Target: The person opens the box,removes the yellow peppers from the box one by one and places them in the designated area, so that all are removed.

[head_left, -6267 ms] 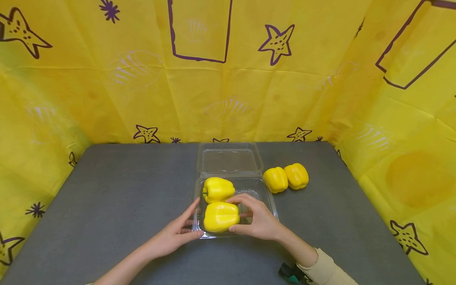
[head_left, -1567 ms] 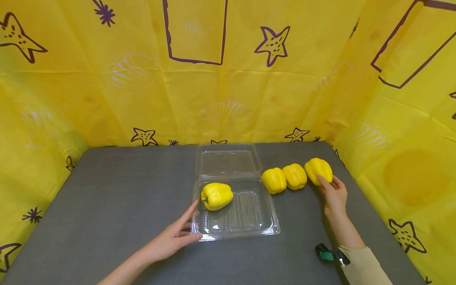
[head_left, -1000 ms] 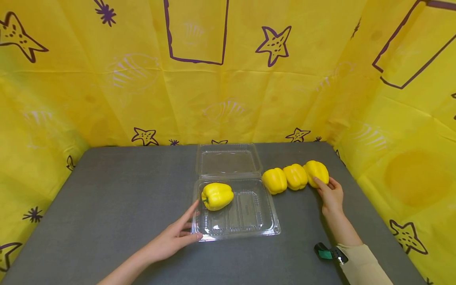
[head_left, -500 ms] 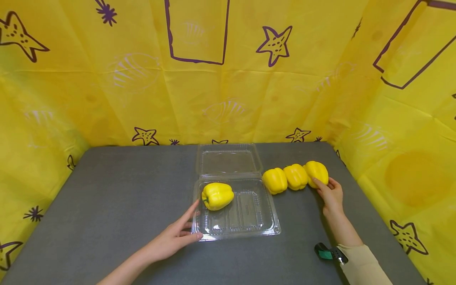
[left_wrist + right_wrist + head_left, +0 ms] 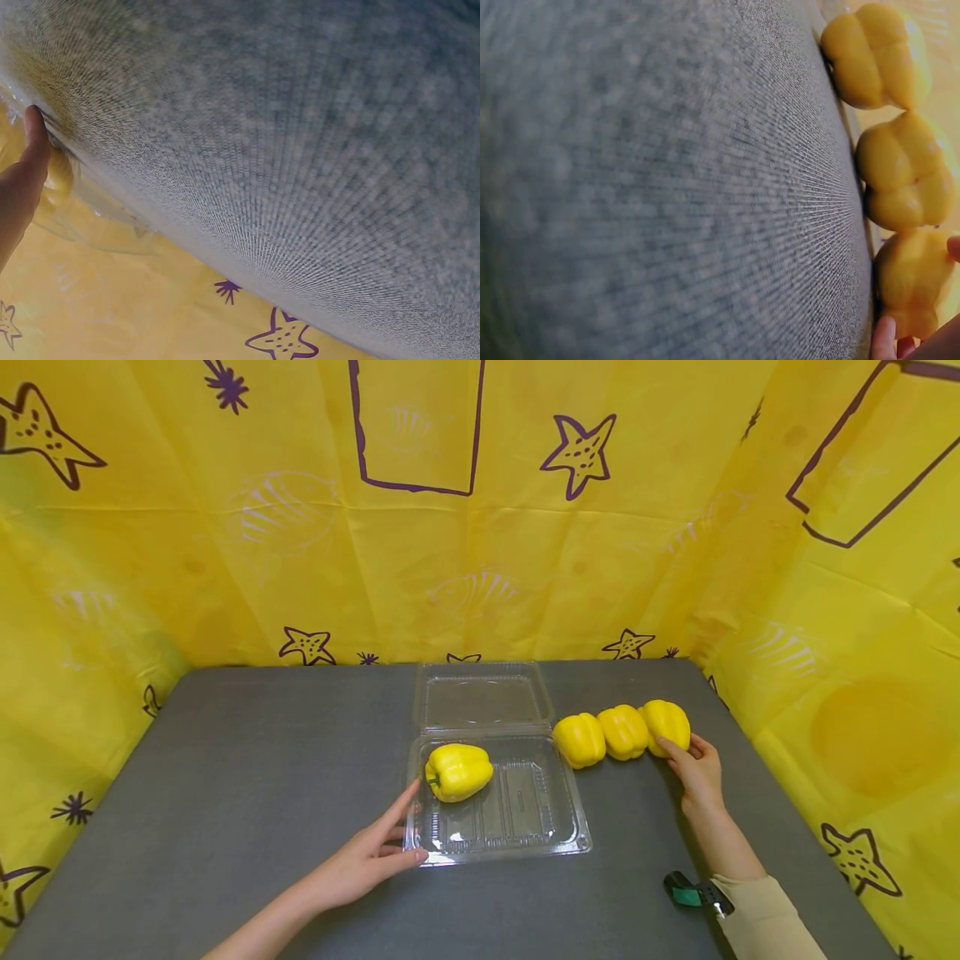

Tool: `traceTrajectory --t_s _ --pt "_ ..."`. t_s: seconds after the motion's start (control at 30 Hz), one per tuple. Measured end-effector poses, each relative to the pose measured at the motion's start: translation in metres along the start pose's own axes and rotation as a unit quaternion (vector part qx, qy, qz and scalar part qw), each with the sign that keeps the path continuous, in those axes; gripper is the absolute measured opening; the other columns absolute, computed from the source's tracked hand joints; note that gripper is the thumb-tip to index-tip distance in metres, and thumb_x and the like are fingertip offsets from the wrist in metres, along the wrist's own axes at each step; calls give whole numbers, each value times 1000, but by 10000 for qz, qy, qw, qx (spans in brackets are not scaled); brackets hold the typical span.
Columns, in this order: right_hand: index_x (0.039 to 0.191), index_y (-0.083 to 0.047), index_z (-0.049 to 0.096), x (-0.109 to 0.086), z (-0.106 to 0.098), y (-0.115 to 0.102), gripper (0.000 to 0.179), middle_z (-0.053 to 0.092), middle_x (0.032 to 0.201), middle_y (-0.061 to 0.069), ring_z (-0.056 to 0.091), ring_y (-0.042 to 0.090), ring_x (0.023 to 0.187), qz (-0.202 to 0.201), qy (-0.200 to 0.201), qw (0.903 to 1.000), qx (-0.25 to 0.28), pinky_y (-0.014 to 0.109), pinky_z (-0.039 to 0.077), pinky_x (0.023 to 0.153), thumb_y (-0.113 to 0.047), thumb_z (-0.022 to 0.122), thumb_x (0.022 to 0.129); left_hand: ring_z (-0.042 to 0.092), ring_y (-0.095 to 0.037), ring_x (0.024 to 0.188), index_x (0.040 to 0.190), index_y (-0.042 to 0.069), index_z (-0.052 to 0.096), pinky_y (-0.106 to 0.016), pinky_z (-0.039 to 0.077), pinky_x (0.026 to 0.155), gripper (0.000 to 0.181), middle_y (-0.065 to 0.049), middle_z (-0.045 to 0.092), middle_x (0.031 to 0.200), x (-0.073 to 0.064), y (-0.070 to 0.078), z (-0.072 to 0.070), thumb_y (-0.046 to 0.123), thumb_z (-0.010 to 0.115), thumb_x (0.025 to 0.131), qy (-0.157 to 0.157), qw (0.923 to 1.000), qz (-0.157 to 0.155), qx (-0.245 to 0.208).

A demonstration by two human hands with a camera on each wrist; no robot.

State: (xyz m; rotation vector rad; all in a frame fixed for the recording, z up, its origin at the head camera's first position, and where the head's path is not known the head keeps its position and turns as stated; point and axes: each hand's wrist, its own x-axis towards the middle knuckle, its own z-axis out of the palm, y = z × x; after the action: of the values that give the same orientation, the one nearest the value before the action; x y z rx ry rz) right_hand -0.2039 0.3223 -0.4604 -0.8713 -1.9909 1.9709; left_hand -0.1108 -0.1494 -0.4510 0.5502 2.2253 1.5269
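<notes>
My right hand (image 5: 697, 772) holds a yellow bell pepper (image 5: 666, 727), thumb on the near side and fingers on the right. That pepper is at the right end of a row, against a middle bell pepper (image 5: 623, 732); a third bell pepper (image 5: 580, 740) sits left of it. The right wrist view shows the held pepper (image 5: 911, 277) low on the table with fingertips (image 5: 885, 334) against it. My left hand (image 5: 372, 856) touches the front left corner of a clear plastic clamshell container (image 5: 525, 847) with fairly straight fingers. One bell pepper (image 5: 459, 772) lies inside, stem to the left.
The container's lid (image 5: 483, 697) lies folded back toward the rear of the dark grey table (image 5: 285, 760). Yellow cloth (image 5: 487, 543) with starfish drawings rises behind and at both sides. A black band with a green patch (image 5: 693, 893) is on the right wrist.
Since the earliest frame, my right hand has carried the front pepper out of the container to the row's right end. It then slid slightly left against the middle pepper. My left hand stayed put.
</notes>
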Motion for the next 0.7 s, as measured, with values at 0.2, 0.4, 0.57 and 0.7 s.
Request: traceTrajectory --t_s 0.2,0.4,0.57,0.7 --pt "149 -1 25 -3 -2 0 80 43 121 -1 49 3 92 47 11 9999 -129 11 48 78 -21 73 88 52 -41 121 158 22 6 -38 50 92 88 -34 27 150 0 0 0 25 66 94 2 10000 33 1" --pt "146 -4 31 -8 -3 -3 74 43 123 -4 49 3 95 -6 211 9997 88 13 48 78 -20 74 87 52 -41 121 158 23 6 -38 50 92 88 -34 27 151 0 0 0 26 66 94 -3 10000 24 -39" --pt "132 -12 42 -12 -4 -8 56 45 120 -5 46 4 97 -190 376 9980 461 13 48 74 -16 75 86 52 -40 121 158 22 7 -38 51 92 88 -33 27 151 0 -1 0 27 67 94 5 10000 9 5" --pt "123 -16 47 -16 -3 -13 47 46 117 -4 44 6 94 -493 517 9944 774 11 47 69 -10 75 85 52 -40 121 158 22 7 -38 51 93 88 -32 28 151 0 -1 0 28 67 94 13 10000 -6 45"
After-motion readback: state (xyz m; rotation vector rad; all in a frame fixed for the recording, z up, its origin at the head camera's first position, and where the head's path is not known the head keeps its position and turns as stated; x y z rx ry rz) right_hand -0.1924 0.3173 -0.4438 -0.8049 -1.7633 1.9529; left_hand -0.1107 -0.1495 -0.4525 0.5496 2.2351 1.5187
